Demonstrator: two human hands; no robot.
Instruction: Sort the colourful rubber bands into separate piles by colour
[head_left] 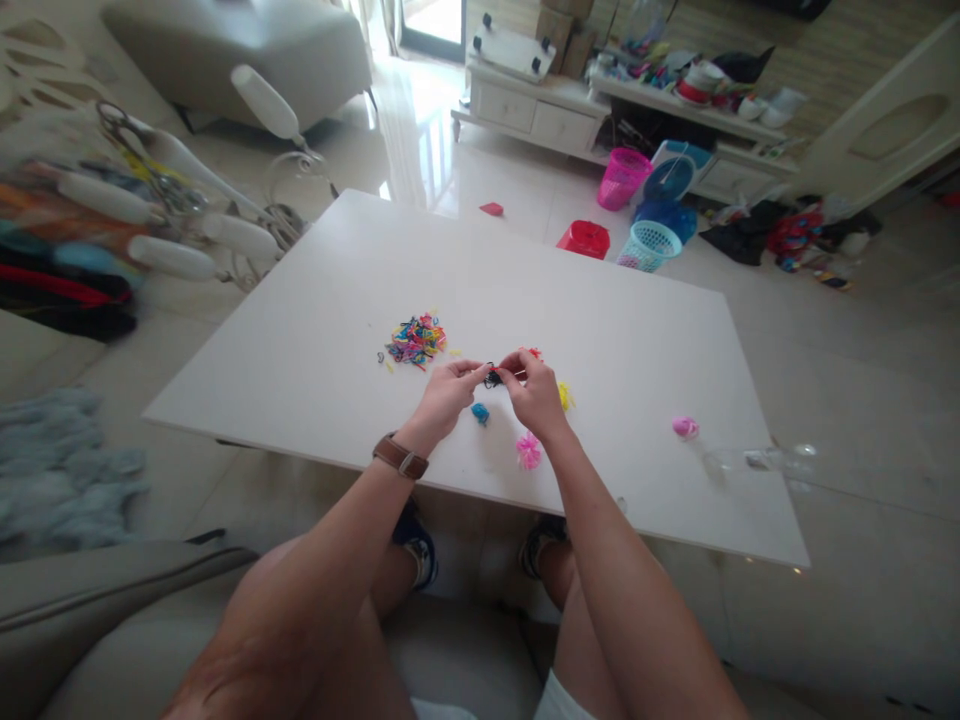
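Observation:
My left hand (pixel 448 392), with a brown watch strap at its wrist, pinches a bundle of black rubber bands (pixel 492 379) over the white table. My right hand (pixel 534 388) meets it from the other side, its fingers closed on a thin red band at the bundle's top. A loose pile of multicoloured small rubber bands (pixel 416 340) lies to the left. Around my hands are a blue bundle (pixel 480 412), a pink bundle (pixel 529 450), a yellow bundle (pixel 565 397) and a red bundle (pixel 535 353), the last two partly hidden by my right hand.
The white table (pixel 622 340) also bears a pink-purple object (pixel 685 428) and a clear bottle (pixel 765 458) lying at its right edge. Past the far edge stand a red stool (pixel 585 239), a teal basket (pixel 651 243) and a pink basket (pixel 624 180). A lamp (pixel 266 105) is at left.

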